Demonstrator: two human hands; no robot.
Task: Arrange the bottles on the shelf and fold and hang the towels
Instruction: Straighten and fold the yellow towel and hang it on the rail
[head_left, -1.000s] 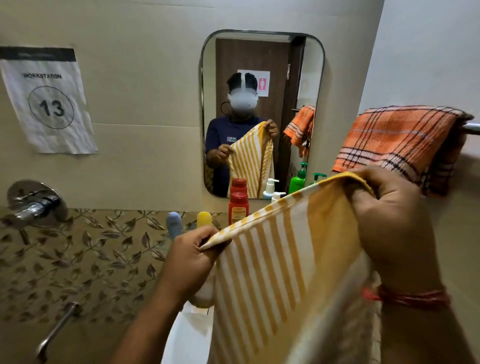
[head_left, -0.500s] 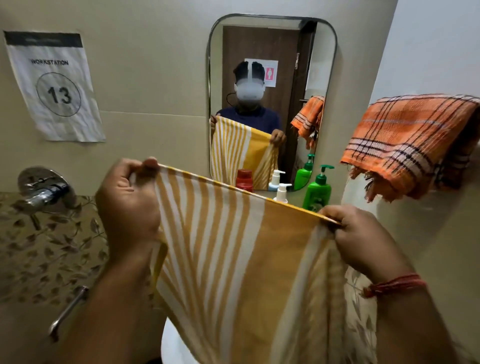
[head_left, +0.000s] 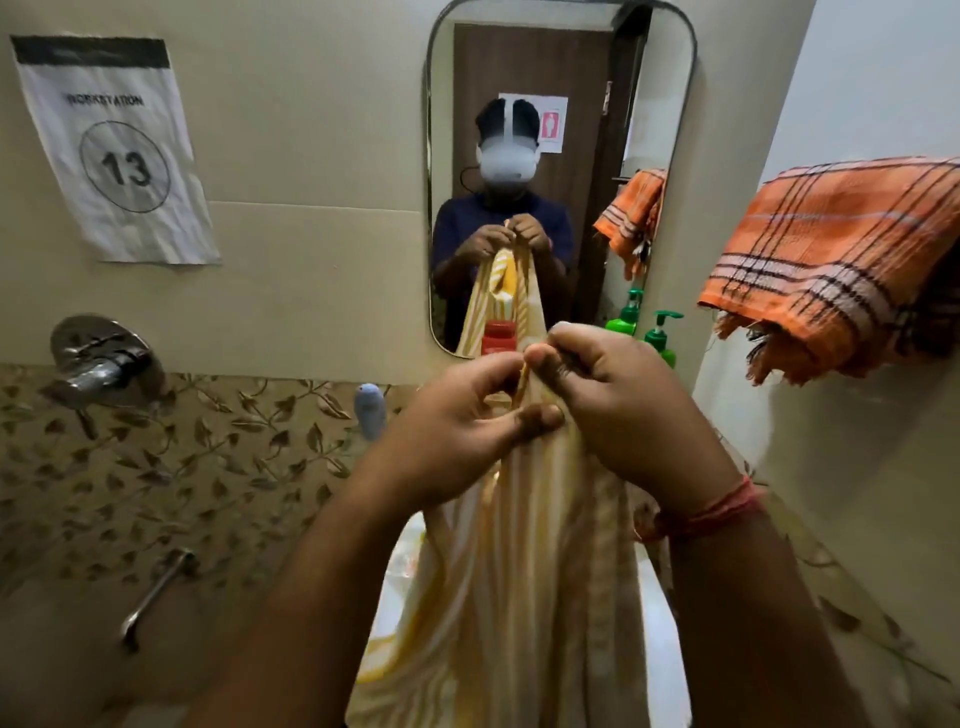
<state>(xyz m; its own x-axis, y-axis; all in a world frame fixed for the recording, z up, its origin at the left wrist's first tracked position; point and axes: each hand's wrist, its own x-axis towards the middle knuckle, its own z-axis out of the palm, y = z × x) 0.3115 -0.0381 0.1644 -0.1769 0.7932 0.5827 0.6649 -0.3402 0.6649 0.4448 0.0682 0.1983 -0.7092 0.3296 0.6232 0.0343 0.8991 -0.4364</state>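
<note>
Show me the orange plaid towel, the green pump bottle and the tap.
orange plaid towel (head_left: 831, 260), head view, middle of the draped cloth.
green pump bottle (head_left: 661, 340), head view, its neck.
tap (head_left: 98, 364), head view, chrome handle.

both hands (head_left: 457, 431) (head_left: 623, 410) together at chest height, fingers pinched

Towel (head_left: 519, 571) hanging between hands, mirror (head_left: 561, 62) behind, bottles (head_left: 660, 338) right

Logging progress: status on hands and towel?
Both hands, left and right, pinch yellow towel corners together. Towel hangs doubled. Nothing in the way.
</note>
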